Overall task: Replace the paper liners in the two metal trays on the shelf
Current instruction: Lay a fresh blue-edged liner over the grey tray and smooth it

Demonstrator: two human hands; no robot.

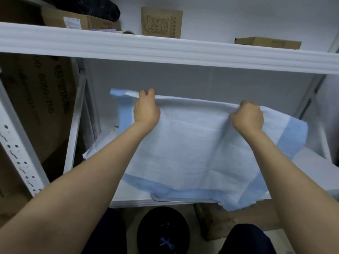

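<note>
View from a head camera, looking down into white metal shelving. Two bare forearms reach in between an upper white shelf rail [165, 50] and the lower white shelf board [132, 196].

The left hand [146, 109] and right hand [246, 116] each have their fingers curled round the far edge of a large white paper liner with pale blue borders [192, 147]. They hold it well apart and lifted, so the sheet hangs taut between them and slopes down toward the viewer. This probably keeps it flat and square for laying.

The liner's near blue border drapes over the front of a shallow grey metal tray [183, 200]. Only the tray's rounded front rim shows (the rest is hidden under the paper). The second tray cannot be seen.

Likely step: spreading a fresh liner over this tray, with the far edge not yet lowered.

On the floor below stands a round black bin [163, 231], placed handily for discarded paper. Brown cardboard boxes [161, 22] sit on the top shelf.
</note>
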